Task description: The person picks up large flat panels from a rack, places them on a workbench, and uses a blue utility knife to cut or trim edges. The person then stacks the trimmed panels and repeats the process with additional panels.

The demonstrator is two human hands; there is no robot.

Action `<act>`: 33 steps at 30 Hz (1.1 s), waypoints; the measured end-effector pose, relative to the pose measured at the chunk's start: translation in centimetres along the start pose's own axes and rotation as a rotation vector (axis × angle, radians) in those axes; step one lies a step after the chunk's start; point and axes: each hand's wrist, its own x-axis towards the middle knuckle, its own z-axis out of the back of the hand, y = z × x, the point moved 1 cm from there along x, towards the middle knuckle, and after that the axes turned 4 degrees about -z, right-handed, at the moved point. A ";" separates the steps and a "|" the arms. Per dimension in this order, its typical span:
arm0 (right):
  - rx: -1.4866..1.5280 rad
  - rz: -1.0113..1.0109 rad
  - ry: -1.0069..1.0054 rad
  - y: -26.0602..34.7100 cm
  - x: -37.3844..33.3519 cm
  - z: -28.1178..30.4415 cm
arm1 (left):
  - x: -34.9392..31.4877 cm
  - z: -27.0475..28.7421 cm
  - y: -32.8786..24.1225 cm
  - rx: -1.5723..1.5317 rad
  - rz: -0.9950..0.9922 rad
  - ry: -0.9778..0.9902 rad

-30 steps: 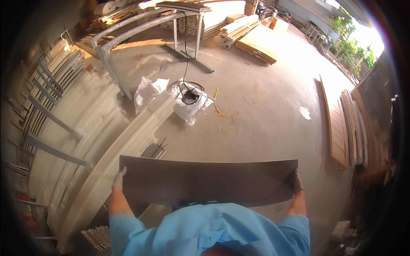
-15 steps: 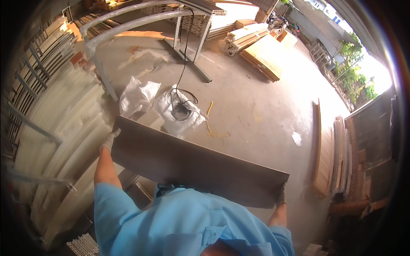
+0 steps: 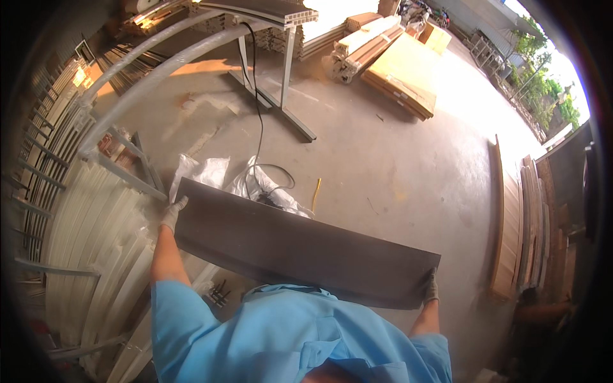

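Both arms stretched wide apart, elbows nearly straight. Left hand (image 3: 173, 214) gloved, raised higher, fingers curled in a grip. Right hand (image 3: 431, 287) gloved, lower, also clenched, forearms bare below blue sleeves

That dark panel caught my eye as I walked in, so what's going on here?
A person in a light blue shirt holds a long dark panel flat in front of the body. The gloved left hand grips its left end, the gloved right hand its right end. Below it, on the concrete floor, lie a black cable and plastic bags, with pale profiles stacked to the left.
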 end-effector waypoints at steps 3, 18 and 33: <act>-0.134 -0.052 -0.175 5.7 1.5 -1.4 | 0.8 -2.0 -1.6 -0.207 0.153 0.132; -0.019 0.114 -0.061 14.4 6.0 -8.5 | 4.4 -1.2 -10.3 -0.082 0.034 -0.104; 0.564 0.034 0.520 11.7 3.8 -34.1 | 27.4 11.6 -35.7 0.156 -0.430 -0.191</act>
